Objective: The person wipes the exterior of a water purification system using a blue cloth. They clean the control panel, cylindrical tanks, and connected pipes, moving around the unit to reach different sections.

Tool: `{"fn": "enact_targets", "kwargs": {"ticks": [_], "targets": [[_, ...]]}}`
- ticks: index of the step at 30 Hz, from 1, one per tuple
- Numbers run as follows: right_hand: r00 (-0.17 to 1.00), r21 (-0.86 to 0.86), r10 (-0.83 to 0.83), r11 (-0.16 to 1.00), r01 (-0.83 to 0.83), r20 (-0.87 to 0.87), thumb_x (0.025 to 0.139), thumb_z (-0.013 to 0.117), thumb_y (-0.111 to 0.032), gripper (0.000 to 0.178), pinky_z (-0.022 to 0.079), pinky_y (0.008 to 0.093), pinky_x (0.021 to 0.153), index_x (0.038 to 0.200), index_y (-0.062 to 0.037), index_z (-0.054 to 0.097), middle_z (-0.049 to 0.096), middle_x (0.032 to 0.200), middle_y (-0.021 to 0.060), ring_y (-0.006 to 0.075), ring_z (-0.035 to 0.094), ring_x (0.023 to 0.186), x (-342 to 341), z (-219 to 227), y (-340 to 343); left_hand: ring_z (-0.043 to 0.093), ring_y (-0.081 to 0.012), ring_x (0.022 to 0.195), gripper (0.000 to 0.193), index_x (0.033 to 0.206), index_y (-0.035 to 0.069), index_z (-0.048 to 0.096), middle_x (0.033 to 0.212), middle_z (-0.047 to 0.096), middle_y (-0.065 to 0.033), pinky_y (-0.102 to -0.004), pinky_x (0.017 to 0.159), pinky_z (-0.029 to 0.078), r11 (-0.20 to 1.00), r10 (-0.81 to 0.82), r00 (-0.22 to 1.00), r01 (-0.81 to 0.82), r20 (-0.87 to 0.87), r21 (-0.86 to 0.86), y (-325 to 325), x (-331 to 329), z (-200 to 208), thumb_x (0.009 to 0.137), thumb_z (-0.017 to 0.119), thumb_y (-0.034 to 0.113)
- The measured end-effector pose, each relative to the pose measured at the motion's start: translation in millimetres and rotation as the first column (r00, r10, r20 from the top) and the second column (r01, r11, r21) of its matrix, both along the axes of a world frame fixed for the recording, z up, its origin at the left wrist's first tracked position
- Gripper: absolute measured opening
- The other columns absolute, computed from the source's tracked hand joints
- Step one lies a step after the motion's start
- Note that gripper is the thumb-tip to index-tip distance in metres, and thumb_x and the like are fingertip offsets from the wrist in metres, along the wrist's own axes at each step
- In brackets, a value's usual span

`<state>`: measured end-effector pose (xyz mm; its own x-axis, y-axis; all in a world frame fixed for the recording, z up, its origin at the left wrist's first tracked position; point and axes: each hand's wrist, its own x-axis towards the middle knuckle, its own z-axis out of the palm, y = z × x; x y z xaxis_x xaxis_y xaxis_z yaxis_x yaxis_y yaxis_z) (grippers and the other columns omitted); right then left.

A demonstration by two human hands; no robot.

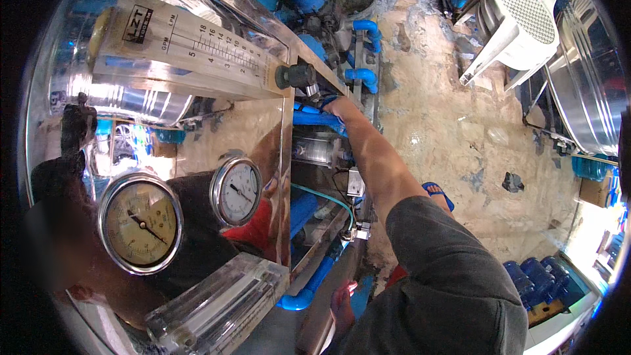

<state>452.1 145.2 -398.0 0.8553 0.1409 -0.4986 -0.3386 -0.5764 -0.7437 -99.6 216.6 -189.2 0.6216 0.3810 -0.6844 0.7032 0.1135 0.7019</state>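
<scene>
Nearest us, a clear flow tube [223, 306] slants before the steel panel [197, 148]. Past the panel's edge, our right hand [336, 107] reaches in; a blue pipe [307, 110] lies just left of it, long axis running roughly across our view. That hand is the nearer one we can make out, though its fingers are part-hidden, so we cannot tell whether they grip. Our left hand we cannot place. Lower right, blue jugs [537, 279] stand together, contents unseen; farthest off sits a grey basin [363, 8].
</scene>
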Motion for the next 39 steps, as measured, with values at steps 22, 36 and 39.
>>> {"fn": "enact_targets", "kwargs": {"ticks": [22, 36, 39], "targets": [[0.501, 0.560, -0.263, -0.257, 0.788, -0.825, 0.098, 0.039, -0.042, 0.046, 0.053, 0.0529, 0.080, 0.119, -0.0056, 0.057, 0.065, 0.111, 0.0157, 0.0334, 0.065, 0.093, -76.9, 11.8, 12.7, 0.063, -0.0191, 0.104, 0.028, 0.122, 0.003, 0.056, 0.111, 0.067, -0.0108, -0.0315, 0.088, 0.046, 0.986, 0.168, 0.982, -0.166, 0.087, -0.033, -6.4, -25.5, 16.2, 0.097, 0.053, 0.015], [0.553, 0.734, -0.780, 0.554, 0.393, 0.293, 0.093, 0.052, -0.021, 0.028, 0.034, 0.0465, 0.098, 0.106, 0.0042, 0.056, 0.054, 0.108, 0.0263, 0.0412, 0.046, 0.110, -113.3, 164.3, 54.1, 0.063, -0.0225, 0.103, 0.030, 0.116, 0.003, 0.058, 0.110, 0.067, -0.0116, -0.0364, 0.089, 0.047, 0.993, 0.049, 0.997, -0.042, 0.058, -0.113, 7.4, -5.7, -10.5, 0.096, 0.055, 0.026], [0.499, 0.532, -0.865, 0.452, 0.716, 0.063, 0.091, 0.056, -0.022, 0.025, 0.040, 0.0497, 0.089, 0.098, 0.0014, 0.062, 0.059, 0.098, 0.0261, 0.0432, 0.053, 0.096, -84.0, 94.2, 41.9, 0.063, -0.0228, 0.103, 0.030, 0.115, 0.003, 0.059, 0.110, 0.067, -0.0117, -0.0368, 0.089, 0.047, 0.994, 0.054, 0.997, -0.048, 0.063, -0.094, 3.9, 3.4, -2.8, 0.097, 0.054, 0.027]]}}
